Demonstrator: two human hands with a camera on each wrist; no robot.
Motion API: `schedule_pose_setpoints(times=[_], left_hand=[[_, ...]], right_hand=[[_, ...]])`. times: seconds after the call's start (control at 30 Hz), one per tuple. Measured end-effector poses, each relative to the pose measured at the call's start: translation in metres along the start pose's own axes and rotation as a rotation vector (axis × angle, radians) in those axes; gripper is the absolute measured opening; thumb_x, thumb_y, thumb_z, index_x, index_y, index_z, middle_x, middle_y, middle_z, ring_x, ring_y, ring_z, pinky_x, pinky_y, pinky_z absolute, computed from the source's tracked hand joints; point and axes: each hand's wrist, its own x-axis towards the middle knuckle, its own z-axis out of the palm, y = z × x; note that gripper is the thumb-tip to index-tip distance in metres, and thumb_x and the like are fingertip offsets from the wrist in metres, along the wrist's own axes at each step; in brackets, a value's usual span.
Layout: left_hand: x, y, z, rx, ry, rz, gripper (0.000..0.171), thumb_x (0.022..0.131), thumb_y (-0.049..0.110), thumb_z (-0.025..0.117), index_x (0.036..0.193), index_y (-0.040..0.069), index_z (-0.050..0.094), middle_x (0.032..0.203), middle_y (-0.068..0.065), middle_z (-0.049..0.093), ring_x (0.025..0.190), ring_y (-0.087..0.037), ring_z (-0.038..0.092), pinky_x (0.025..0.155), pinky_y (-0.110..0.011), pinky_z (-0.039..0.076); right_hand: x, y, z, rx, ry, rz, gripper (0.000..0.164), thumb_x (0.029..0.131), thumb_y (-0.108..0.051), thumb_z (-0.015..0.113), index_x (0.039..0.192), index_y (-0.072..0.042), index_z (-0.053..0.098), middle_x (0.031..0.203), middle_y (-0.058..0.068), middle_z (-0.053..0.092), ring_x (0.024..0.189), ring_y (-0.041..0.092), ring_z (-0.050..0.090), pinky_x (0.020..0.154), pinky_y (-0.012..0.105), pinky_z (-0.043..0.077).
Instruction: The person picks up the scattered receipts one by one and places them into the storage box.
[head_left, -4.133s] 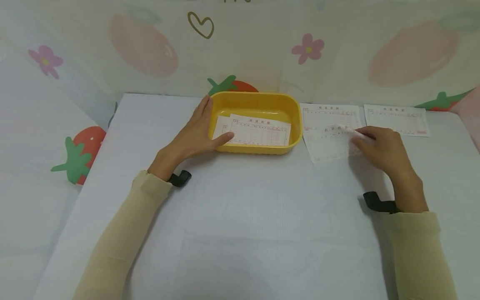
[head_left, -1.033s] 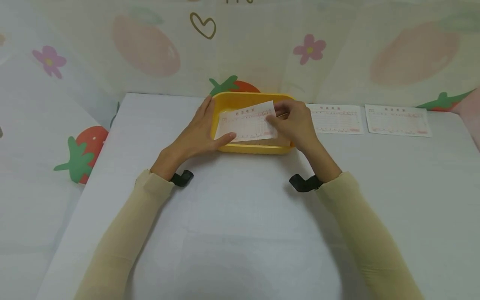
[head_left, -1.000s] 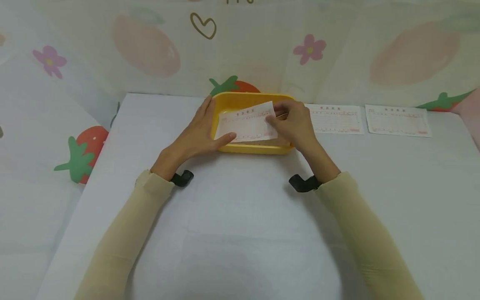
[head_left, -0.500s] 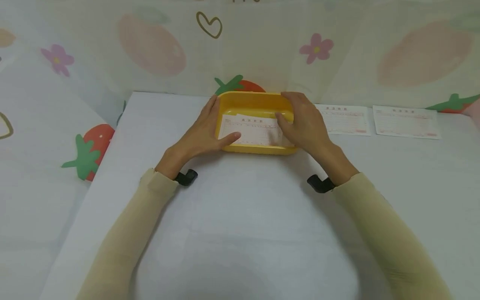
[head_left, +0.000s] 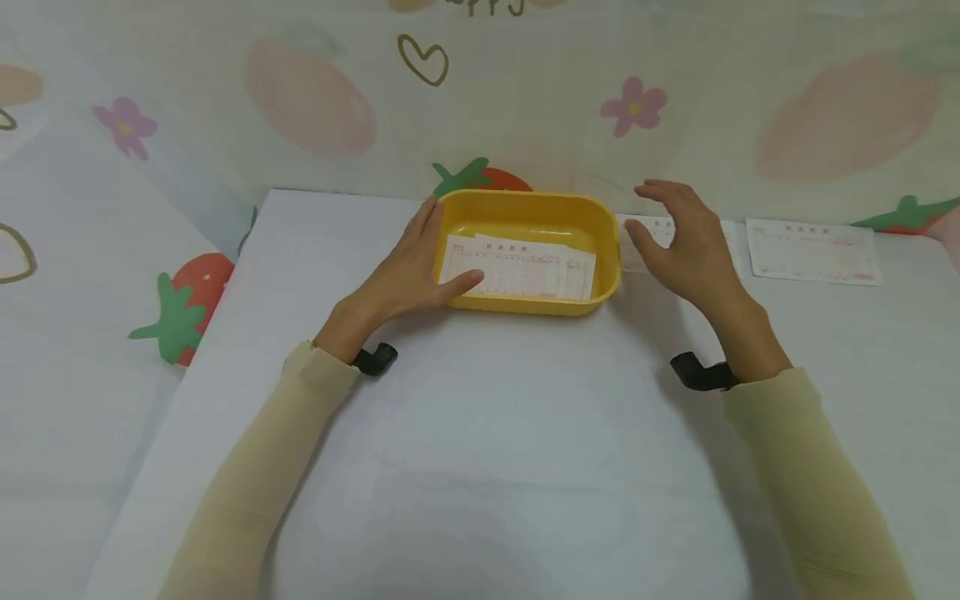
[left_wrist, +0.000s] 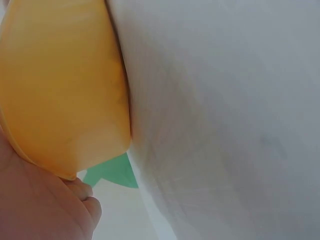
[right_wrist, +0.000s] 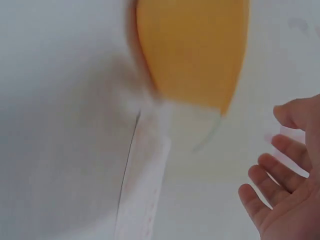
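Note:
A yellow plastic tray (head_left: 517, 307) stands at the back of the table with several white receipt slips (head_left: 506, 267), printed in red, lying overlapped inside. My left hand (head_left: 393, 279) holds the tray's left end, thumb over the front rim and fingers along the outer side; the left wrist view shows fingertips around its far corner. Just right of the tray, my right hand (head_left: 697, 250) hovers with fingers spread and nothing in them. Beneath it lies another receipt slip (head_left: 633, 262), partly hidden by the hand. In the right wrist view the tray's end wall (right_wrist: 192, 50) is apart from the fingers.
One more receipt slip (head_left: 813, 252) lies farther right along the table's back edge. Behind the table (head_left: 510, 433) hangs a pale cloth (head_left: 525, 100) printed with strawberries and flowers. A black wrist mount (head_left: 701, 372) sits on the right wrist.
My right hand carried a slip from the right into the tray, let it go there and has moved back right over the remaining slips. The left hand stays on the tray.

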Motion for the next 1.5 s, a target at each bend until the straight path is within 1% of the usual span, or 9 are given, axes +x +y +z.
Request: schedule_pose_setpoints(times=[0.23,0.37,0.47,0.57,0.67,0.8,0.9,1.3,1.5], left_hand=[[0.004,0.002,0.003,0.012,0.010,0.032,0.121,0.094,0.077,0.054,0.169,0.009,-0.012,0.180,-0.010,-0.013,0.169,-0.027,-0.004,0.137,-0.050,0.012],[0.002,0.001,0.002,0.027,0.004,0.017,0.123,0.093,0.079,0.054,0.169,0.010,-0.013,0.180,-0.008,-0.014,0.169,-0.026,-0.004,0.138,-0.049,0.011],[0.001,0.002,0.001,0.028,-0.001,0.017,0.122,0.093,0.079,0.053,0.169,0.010,-0.013,0.180,-0.008,-0.014,0.169,-0.026,-0.005,0.138,-0.050,0.011],[0.001,0.002,0.000,0.023,-0.001,0.020,0.122,0.093,0.077,0.055,0.169,0.008,-0.012,0.180,-0.009,-0.014,0.169,-0.027,-0.005,0.137,-0.051,0.011],[-0.001,0.001,0.000,0.020,0.002,0.018,0.121,0.094,0.075,0.056,0.169,0.008,-0.011,0.180,-0.010,-0.012,0.169,-0.028,-0.004,0.137,-0.051,0.012],[-0.001,0.000,0.001,0.016,0.009,0.020,0.121,0.093,0.075,0.056,0.170,0.010,-0.010,0.180,-0.010,-0.011,0.169,-0.027,-0.001,0.137,-0.052,0.014],[-0.002,-0.001,0.001,0.018,0.009,0.021,0.121,0.094,0.075,0.056,0.170,0.009,-0.010,0.180,-0.010,-0.011,0.169,-0.027,-0.002,0.137,-0.051,0.014],[-0.003,-0.004,-0.002,0.025,0.008,0.014,0.121,0.094,0.075,0.056,0.170,0.008,-0.010,0.180,-0.010,-0.012,0.169,-0.027,-0.002,0.137,-0.051,0.014],[-0.001,-0.003,-0.002,0.018,0.016,0.016,0.121,0.094,0.075,0.057,0.170,0.009,-0.011,0.180,-0.009,-0.012,0.169,-0.027,-0.002,0.137,-0.052,0.015]], right_hand=[[-0.016,0.044,-0.025,-0.045,0.097,0.016,0.040,0.100,-0.006,0.070,0.138,0.003,0.064,0.141,0.028,0.062,0.134,0.048,0.057,0.116,0.064,0.045],[-0.021,0.060,-0.036,-0.052,0.016,0.126,0.048,0.102,-0.013,0.069,0.147,0.000,0.058,0.150,0.030,0.056,0.140,0.050,0.051,0.117,0.067,0.040],[-0.023,0.068,-0.043,-0.061,-0.076,0.223,0.056,0.105,-0.025,0.065,0.155,-0.004,0.050,0.160,0.028,0.047,0.149,0.050,0.042,0.122,0.069,0.034],[-0.024,0.076,-0.046,-0.068,-0.136,0.273,0.061,0.107,-0.035,0.061,0.159,-0.006,0.046,0.165,0.026,0.041,0.154,0.050,0.035,0.124,0.070,0.029],[-0.024,0.082,-0.044,-0.067,-0.136,0.271,0.060,0.107,-0.036,0.061,0.157,-0.005,0.048,0.165,0.027,0.042,0.154,0.050,0.035,0.125,0.069,0.029],[-0.025,0.088,-0.043,-0.071,-0.085,0.255,0.055,0.107,-0.030,0.062,0.153,-0.002,0.052,0.161,0.029,0.046,0.152,0.051,0.039,0.125,0.068,0.031],[-0.024,0.091,-0.043,-0.069,-0.089,0.254,0.053,0.108,-0.029,0.060,0.153,-0.001,0.052,0.161,0.030,0.046,0.152,0.052,0.038,0.124,0.068,0.031],[-0.018,0.101,-0.038,-0.102,-0.238,0.307,0.068,0.108,-0.030,0.059,0.164,-0.002,0.033,0.171,0.030,0.029,0.158,0.054,0.024,0.129,0.069,0.020],[-0.013,0.105,-0.040,-0.128,-0.308,0.326,0.077,0.107,-0.038,0.061,0.166,-0.001,0.028,0.171,0.032,0.025,0.159,0.055,0.020,0.128,0.070,0.018]])
